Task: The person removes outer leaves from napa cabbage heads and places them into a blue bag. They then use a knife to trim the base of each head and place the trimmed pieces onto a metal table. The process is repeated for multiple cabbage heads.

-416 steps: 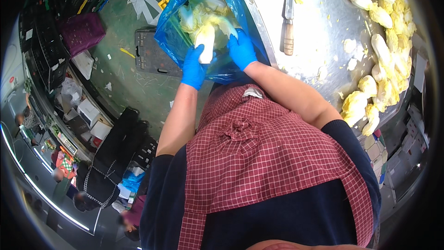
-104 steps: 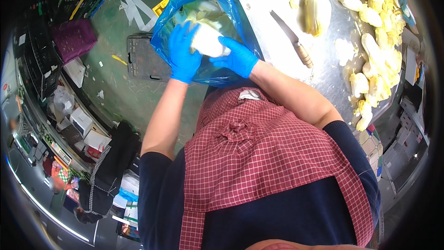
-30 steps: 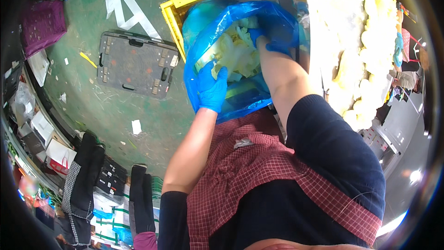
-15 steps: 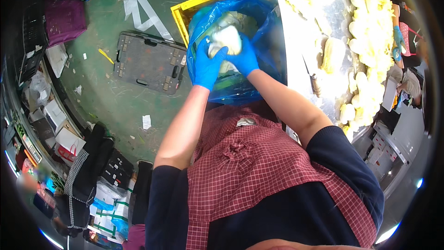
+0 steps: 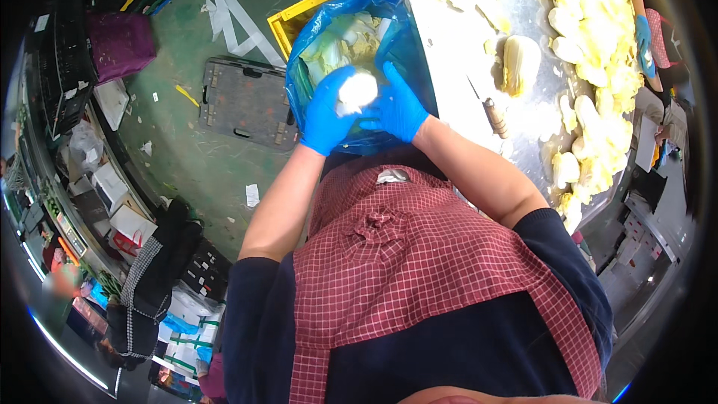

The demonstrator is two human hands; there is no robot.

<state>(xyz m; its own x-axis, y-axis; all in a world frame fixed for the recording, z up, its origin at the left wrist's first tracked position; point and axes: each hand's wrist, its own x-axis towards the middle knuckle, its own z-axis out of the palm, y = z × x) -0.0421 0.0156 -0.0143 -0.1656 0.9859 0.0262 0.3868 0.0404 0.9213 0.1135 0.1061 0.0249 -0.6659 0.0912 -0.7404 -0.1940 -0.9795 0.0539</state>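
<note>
Both my hands wear blue gloves and are over a blue plastic bag [image 5: 410, 45] set in a yellow crate [image 5: 313, 4]. My left hand [image 5: 329, 114] is wrapped round the side of a pale napa cabbage [image 5: 358, 93], whose end is washed out by glare. To its right, my right hand [image 5: 402, 108] has its fingers apart, close to the cabbage; whether a fingertip touches it is hard to tell. Pale green cabbage leaves [image 5: 344, 46] lie inside the bag. On the metal table [image 5: 449, 67] rest a wooden-handled knife [image 5: 494, 117] and a trimmed napa cabbage [image 5: 521, 64].
Many yellow cabbages [image 5: 598, 67] line the table's far right side. Beyond them shows another person's blue-gloved hand [image 5: 645, 49]. A dark plastic lid [image 5: 247, 101] lies on the green floor left of the bag, near white strapping [image 5: 232, 19] and a purple crate [image 5: 123, 45].
The cabbage and both hands have come nearer to me, uncovering the leaves in the bag. My right hand has loosened from the cabbage and its fingers have spread. The view has shifted slightly.
</note>
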